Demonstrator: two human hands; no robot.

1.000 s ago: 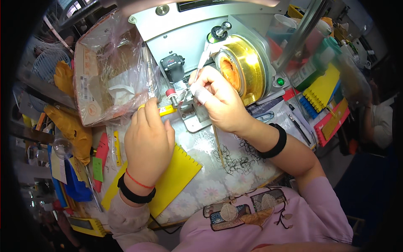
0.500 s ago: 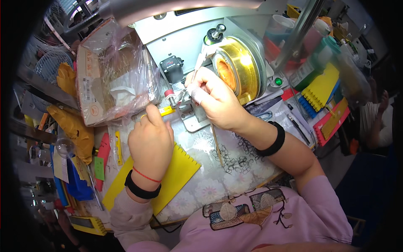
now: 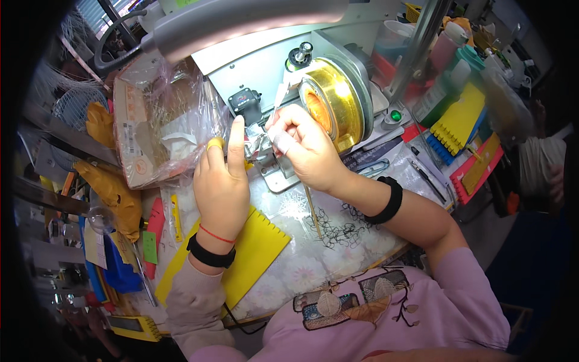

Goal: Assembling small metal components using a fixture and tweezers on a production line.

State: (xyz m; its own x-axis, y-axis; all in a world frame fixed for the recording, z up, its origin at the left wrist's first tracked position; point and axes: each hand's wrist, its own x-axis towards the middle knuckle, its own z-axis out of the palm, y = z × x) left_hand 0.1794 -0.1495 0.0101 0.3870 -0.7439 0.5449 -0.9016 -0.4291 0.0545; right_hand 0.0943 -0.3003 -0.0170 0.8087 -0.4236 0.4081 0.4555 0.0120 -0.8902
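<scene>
My left hand (image 3: 222, 181) is raised beside the small metal parts (image 3: 258, 145) at the front of a grey machine. Its index finger stretches up towards a small black box (image 3: 245, 104) on the machine, and a yellow cover wraps another fingertip. I see nothing in this hand; its thumb is hidden. My right hand (image 3: 309, 154) pinches at those metal parts, a pale wrap around one finger. What lies between its fingertips is too small to make out. A slim white piece (image 3: 280, 96) rises just above them. Right of it stands a large spool with a golden rim (image 3: 348, 102).
Small dark hook-shaped pieces (image 3: 344, 226) and short white strands (image 3: 294, 206) lie below the machine. A yellow notched sheet (image 3: 262, 253) is under my left wrist. A plastic-lined cardboard box (image 3: 134, 142) stands left; a lamp (image 3: 247, 24) hangs above. Green bottles (image 3: 443, 90) stand right.
My left hand has uncurled its index finger and moved a little up towards the machine. My right hand stays at the metal parts. The view has shifted slightly.
</scene>
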